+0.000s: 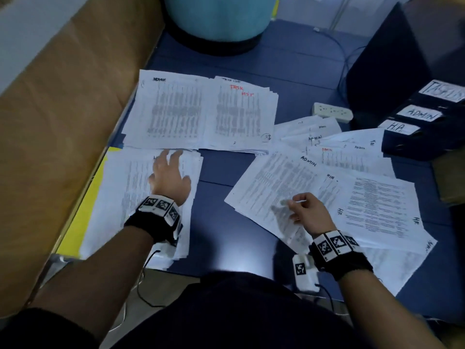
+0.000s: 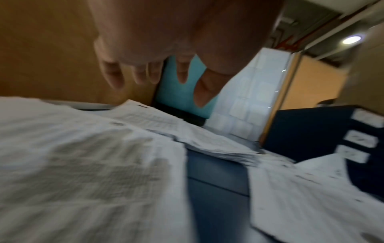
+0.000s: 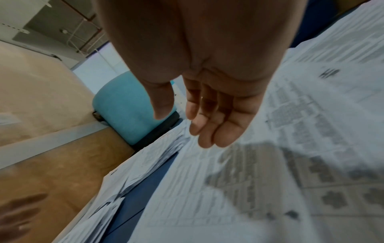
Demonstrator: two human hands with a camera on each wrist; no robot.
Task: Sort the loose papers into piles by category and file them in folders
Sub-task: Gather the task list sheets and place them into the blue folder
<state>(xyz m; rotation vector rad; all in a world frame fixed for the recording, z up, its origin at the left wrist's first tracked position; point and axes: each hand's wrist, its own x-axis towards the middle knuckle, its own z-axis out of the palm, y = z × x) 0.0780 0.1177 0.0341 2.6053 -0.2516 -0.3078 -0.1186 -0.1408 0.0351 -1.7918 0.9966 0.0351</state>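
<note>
Both wrist views were motion-blurred; print on the sheets unreadable there. Left hand (image 1: 169, 175) hovered spread-fingered, holding nothing, over the near-left paper pile (image 1: 120, 205). Right hand (image 1: 308, 212) — fingers slack, empty — hung above the fanned loose papers (image 1: 357, 197). Dark labelled folders (image 1: 422, 127) stood far right.

A round teal stool (image 1: 214, 18) with a black base stands at the far edge of the blue floor mat (image 1: 289, 59). A white power strip (image 1: 331, 112) lies on the mat, with thin cables (image 1: 344, 54) trailing behind it. A brown cardboard panel (image 1: 63, 109) runs along the left.
</note>
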